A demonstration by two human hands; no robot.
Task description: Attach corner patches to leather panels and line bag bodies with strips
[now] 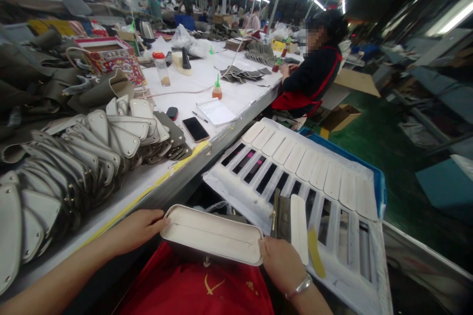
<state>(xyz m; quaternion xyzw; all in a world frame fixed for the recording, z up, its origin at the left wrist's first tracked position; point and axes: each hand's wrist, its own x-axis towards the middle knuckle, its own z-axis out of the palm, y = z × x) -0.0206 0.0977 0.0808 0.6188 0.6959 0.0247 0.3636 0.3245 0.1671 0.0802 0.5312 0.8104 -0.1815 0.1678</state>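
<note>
While I'm watching from beside the table [199,73], the person is holding a pale panel [207,236] level in front of a red apron [185,288], its shallow rimmed face turning upward. The left hand [142,226] is pinching one short end, and the right hand [279,262] is gripping the other, its thumb pressing over the rim. Near that hand, a loose pale strip [298,226] and a yellow strip [317,254] are lying on a slotted white rack [231,183]. The panel is looking light to me, probably stiff around the rim but softer along the thin lengthwise line; its smooth face could be marking easily, so those rounded ends are offering the safest hold.
</note>
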